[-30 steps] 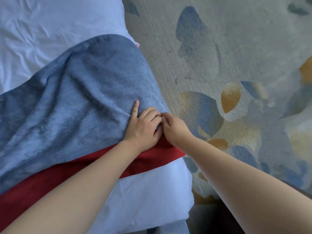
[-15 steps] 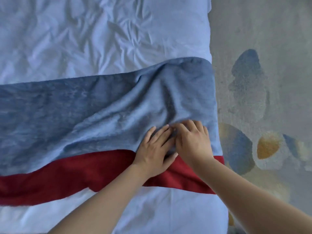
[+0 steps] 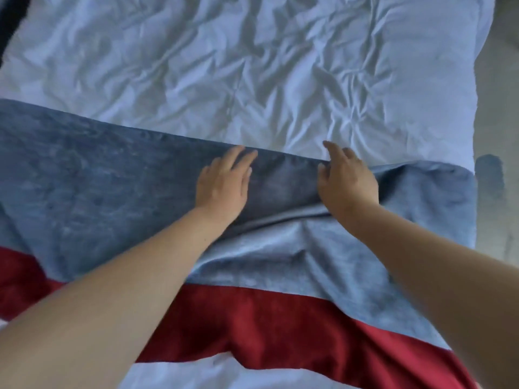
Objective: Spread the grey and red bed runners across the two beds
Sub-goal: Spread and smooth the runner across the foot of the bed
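Hands, left hand [image 3: 222, 186] and right hand [image 3: 346, 182], lie flat, grip released, on grey runner [image 3: 98, 192] above red runner [image 3: 266, 327].

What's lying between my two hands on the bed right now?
Only grey runner, dark and creased, between the left hand and right hand, seen in the head view.

runner [image 3: 98, 197] across bed [image 3: 252, 66], both hands on its far edge

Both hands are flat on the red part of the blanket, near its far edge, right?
Not quite. In the head view the left hand and right hand lie flat on the grey runner, near its far edge. The red runner lies nearer the person, under the forearms.
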